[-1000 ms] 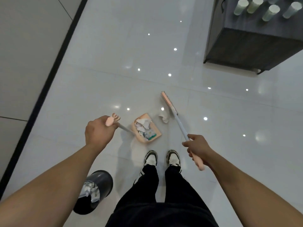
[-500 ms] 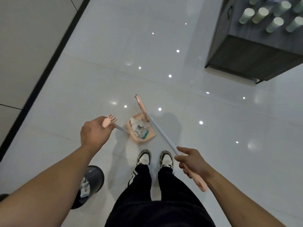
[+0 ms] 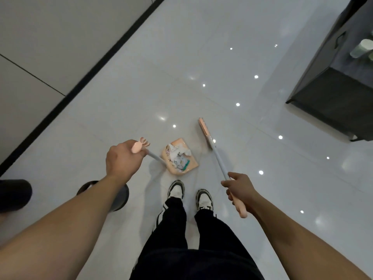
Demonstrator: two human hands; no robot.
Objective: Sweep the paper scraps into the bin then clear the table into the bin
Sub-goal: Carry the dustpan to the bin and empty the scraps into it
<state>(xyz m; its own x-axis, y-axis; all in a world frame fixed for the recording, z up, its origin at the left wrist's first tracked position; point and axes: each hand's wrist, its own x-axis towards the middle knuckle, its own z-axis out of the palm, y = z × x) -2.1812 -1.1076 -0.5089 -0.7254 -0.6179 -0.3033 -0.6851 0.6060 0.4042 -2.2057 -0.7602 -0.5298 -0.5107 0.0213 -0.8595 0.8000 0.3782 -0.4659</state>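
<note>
Paper scraps (image 3: 178, 156), crumpled white pieces with some green print, lie heaped in the peach plastic dustpan (image 3: 179, 157) that rests on the glossy white tile floor (image 3: 201, 57) just ahead of the person's shoes.

At far left, the dark round bin (image 3: 120, 196) stands on the floor, mostly hidden under the left forearm; its contents cannot be seen. The left hand (image 3: 121, 158) is clenched around the peach grip at the top of the dustpan's long pale handle (image 3: 155, 157), which slopes down to the pan.

Right of the pan, the peach-headed broom (image 3: 205, 132) stands just beside it, apart from the scraps. The right hand (image 3: 240, 187) grasps the broom's pale shaft near its peach end grip.

At far right, a dark table (image 3: 327, 102) carries pale green cylindrical cups (image 3: 361, 50).

Handling judgement: the scraps are very light, soft and loose, and are likely to spill or drift if the pan tilts forward or swings fast. Hold the pan by the handle's top grip, keep its open edge raised, and carry it steadily to the bin.
</note>
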